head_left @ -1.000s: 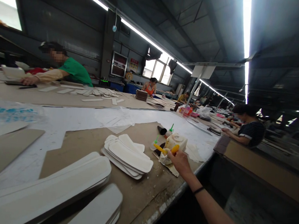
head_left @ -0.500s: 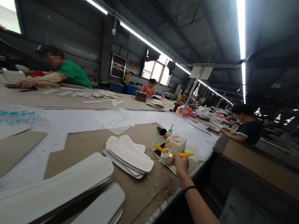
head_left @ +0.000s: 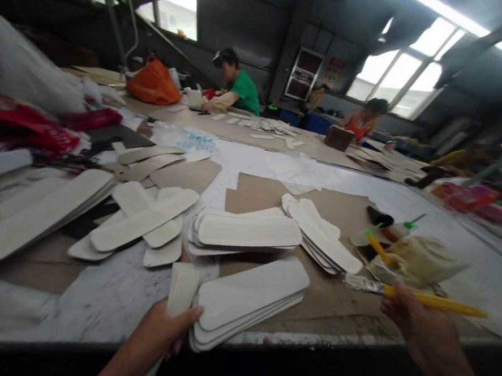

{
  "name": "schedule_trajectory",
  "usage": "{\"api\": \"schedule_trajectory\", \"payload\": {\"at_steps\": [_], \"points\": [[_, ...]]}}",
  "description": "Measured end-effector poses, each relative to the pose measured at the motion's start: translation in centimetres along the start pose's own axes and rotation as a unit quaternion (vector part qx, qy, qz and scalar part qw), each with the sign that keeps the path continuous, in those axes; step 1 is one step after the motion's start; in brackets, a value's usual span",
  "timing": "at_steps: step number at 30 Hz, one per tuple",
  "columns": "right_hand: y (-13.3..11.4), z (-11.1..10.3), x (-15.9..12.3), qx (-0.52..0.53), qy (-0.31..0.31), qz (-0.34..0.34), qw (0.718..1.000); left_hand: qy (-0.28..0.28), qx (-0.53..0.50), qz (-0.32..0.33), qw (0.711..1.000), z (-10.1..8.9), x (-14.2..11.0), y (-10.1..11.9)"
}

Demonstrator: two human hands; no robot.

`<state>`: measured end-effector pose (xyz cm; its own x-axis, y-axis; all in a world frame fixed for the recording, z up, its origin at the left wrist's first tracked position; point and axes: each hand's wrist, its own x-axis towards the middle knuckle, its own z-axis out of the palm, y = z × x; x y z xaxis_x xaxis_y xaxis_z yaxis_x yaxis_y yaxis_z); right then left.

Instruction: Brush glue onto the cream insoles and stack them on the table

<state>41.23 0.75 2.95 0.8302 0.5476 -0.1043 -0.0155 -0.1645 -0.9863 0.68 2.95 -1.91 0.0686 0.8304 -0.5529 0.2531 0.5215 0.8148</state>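
Note:
My right hand [head_left: 421, 323] is closed on a paintbrush [head_left: 448, 304] with a yellow handle, its pale bristles pointing left over the table. Just behind it, a second yellow-handled brush [head_left: 377, 245] leans in a small pot [head_left: 393, 269] beside a cream-coloured lump or container [head_left: 427, 258]. At the front edge, my left hand [head_left: 157, 327] grips a white rounded panel [head_left: 183, 286], partly covered by the fingers. Its thumb reaches to the corner of a stack of white panels [head_left: 253, 293]. Further stacks of panels [head_left: 248, 230] and fanned panels [head_left: 324, 235] lie behind.
Crossed white panels [head_left: 142, 221] and a long panel stack [head_left: 49, 215] cover the left side. Small bottles with green tips [head_left: 401, 228] and a black cup-like object [head_left: 379, 217] stand at right. An orange bag [head_left: 154, 83] and a person in green [head_left: 245, 91] are across the table.
The view has swung left and down. My left hand has come into view with a white panel. The brush in my right hand has left the pot and now points left, apart from it.

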Motion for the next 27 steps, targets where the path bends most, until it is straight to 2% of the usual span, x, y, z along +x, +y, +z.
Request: {"api": "schedule_trajectory", "payload": {"at_steps": [2,4,7,9,12,18,24,27], "points": [[0.2,3.1,-4.5,0.025,-0.147,0.013,0.989,-0.012,0.002,0.024,1.0,0.1,0.3,-0.3],[0.3,6.3,-9.3,0.012,-0.265,0.015,0.964,-0.015,-0.004,0.027,0.999,0.3,0.6,-0.2],[0.3,10.8,-14.4,0.004,-0.384,-0.002,0.923,-0.022,-0.011,0.029,0.999,0.3,0.7,-0.1],[0.5,12.9,-16.0,-0.01,-0.424,-0.006,0.905,-0.028,-0.012,0.035,0.999,0.3,0.7,0.0],[1.1,14.3,-16.2,-0.047,-0.433,-0.015,0.9,-0.036,-0.017,0.041,0.998,0.2,0.6,-0.1],[1.0,14.3,-15.7,-0.095,-0.41,-0.045,0.906,-0.046,-0.021,0.035,0.998,0.1,0.8,-0.1],[0.6,15.3,-16.9,-0.1,-0.444,-0.023,0.89,-0.078,-0.039,0.03,0.996,-0.2,0.7,0.4],[0.7,15.2,-16.3,-0.119,-0.422,-0.045,0.898,-0.081,-0.046,0.026,0.995,-0.2,0.7,0.5]]}}
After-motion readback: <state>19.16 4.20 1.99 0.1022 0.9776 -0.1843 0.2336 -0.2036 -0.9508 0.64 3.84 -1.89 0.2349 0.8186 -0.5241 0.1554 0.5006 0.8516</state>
